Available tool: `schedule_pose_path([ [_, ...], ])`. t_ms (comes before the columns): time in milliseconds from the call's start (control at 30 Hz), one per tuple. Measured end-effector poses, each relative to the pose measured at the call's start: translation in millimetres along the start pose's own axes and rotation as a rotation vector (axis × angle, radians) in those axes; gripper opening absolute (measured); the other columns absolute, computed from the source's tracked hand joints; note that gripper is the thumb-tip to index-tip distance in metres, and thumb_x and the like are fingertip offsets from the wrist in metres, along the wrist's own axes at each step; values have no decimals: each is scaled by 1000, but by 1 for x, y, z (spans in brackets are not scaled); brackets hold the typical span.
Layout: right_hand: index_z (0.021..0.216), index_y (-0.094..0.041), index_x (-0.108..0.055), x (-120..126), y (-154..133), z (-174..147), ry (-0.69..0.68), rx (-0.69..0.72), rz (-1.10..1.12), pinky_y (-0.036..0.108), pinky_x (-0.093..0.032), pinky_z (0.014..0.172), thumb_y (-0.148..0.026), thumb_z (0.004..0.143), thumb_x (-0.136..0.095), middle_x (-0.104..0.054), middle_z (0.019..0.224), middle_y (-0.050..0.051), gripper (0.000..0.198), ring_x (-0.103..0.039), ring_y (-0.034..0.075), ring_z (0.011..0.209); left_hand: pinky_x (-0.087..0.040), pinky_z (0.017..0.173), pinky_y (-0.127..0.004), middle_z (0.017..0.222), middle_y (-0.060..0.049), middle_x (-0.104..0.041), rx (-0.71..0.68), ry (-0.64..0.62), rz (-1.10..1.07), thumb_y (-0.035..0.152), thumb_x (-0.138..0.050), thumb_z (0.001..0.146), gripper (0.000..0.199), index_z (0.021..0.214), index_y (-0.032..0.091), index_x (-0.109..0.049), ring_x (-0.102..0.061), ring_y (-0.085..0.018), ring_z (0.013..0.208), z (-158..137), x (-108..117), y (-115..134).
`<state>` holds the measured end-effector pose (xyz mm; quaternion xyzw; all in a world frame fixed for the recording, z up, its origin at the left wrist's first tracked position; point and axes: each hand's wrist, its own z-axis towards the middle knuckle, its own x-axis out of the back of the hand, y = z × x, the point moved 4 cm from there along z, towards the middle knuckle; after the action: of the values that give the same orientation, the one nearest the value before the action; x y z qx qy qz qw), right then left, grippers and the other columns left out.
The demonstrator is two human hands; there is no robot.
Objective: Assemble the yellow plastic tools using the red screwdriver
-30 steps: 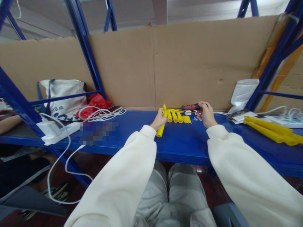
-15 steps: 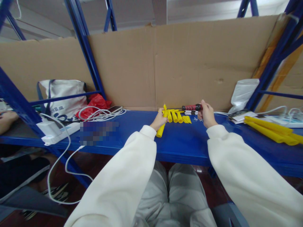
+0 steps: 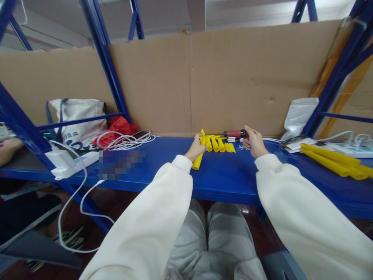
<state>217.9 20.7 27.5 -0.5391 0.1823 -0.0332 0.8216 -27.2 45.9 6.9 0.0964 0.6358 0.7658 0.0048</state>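
Note:
My left hand (image 3: pixel 196 148) is closed around a yellow plastic tube-like part (image 3: pixel 197 161), which stands tilted on the blue shelf and pokes out above and below my fingers. With my right hand (image 3: pixel 254 142) I grip the end of a screwdriver's red and black handle (image 3: pixel 234 133). Its shaft points left and reaches the top of the yellow part; the exact contact is too small to tell. Several similar yellow parts (image 3: pixel 215 144) lie in a row just right of my left hand, with small flat yellow pieces (image 3: pixel 230 147) beside them. Tiny screws (image 3: pixel 241 147) lie near my right hand.
A blue shelf (image 3: pixel 169 171) carries everything, with a cardboard wall (image 3: pixel 233 77) behind. To the right lie long yellow pieces (image 3: pixel 332 161) and a white pouch (image 3: pixel 300 116). Coiled white cable (image 3: pixel 125 140), a power strip (image 3: pixel 75 163) and a cloth bag (image 3: pixel 78 116) sit left. Another person's hand (image 3: pixel 10 149) shows far left.
My right hand's fingers have shifted slightly on the screwdriver handle, which appears turned a little. My left hand and the yellow part have stayed in place.

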Motion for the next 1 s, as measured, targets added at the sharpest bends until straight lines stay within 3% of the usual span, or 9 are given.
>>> schedule_pose_path([
  [100,82,-26,-48,-1,-3,-1,21,4,1,20,-25,31,-49,71,-84,-39,45,-13,44,-37,9,33,-51,64,-23,102,-2,-73,-4,-4,10,-4,-65,66,69,126,24,-47,-68,-15,77,-1,0,2],
  [200,82,-26,-47,-3,-4,-2,28,-3,15,20,-26,31,-51,70,-85,-47,50,-10,47,-40,9,36,-50,63,-22,98,-1,-71,-1,0,18,-5,-63,67,68,125,24,-46,-65,-13,73,-2,-1,2],
  [367,78,-27,-41,-2,0,-2,-26,-42,10,21,-23,31,-59,74,-84,-29,43,-14,54,-30,8,31,-51,64,-24,90,2,-68,-2,4,13,-7,-60,66,66,122,25,-45,-65,-14,71,0,-1,0],
  [533,82,-26,-49,-4,-5,-4,1,-8,23,19,-26,32,-47,68,-88,-42,48,-11,47,-40,9,37,-50,65,-25,84,5,-65,-35,-9,-33,-7,-63,64,63,115,25,-45,-63,-14,68,2,0,-1],
  [633,80,-26,-47,-6,-4,-4,7,-9,16,20,-27,32,-57,67,-88,-47,49,-9,53,-41,9,37,-49,64,-24,80,6,-62,-36,-11,-34,-7,-64,64,62,113,26,-45,-61,-13,65,4,0,-3],
  [733,77,-28,-41,-5,-1,-3,-20,-2,12,22,-25,30,-70,72,-81,-35,43,-12,59,-32,8,31,-49,64,-25,81,6,-63,-28,-12,-19,-6,-64,65,62,115,26,-46,-61,-13,65,5,0,-3],
  [833,78,-28,-41,-3,-1,-2,-11,12,12,22,-24,30,-62,73,-83,-31,41,-14,54,-30,8,30,-49,63,-24,86,4,-65,-10,-4,9,-6,-62,65,65,120,26,-46,-62,-14,65,4,0,-3],
  [933,81,-27,-45,-3,-4,-2,18,6,8,20,-25,31,-50,71,-82,-40,45,-12,45,-36,9,34,-48,61,-24,88,3,-66,-8,1,11,-6,-60,65,66,121,25,-47,-61,-14,65,3,0,-3],
  [1000,82,-27,-46,-4,-5,-3,20,-4,12,20,-25,31,-51,71,-81,-45,47,-10,44,-38,9,35,-47,61,-23,89,3,-67,-14,-3,0,-7,-60,65,66,120,25,-47,-61,-13,65,3,0,-2],
])
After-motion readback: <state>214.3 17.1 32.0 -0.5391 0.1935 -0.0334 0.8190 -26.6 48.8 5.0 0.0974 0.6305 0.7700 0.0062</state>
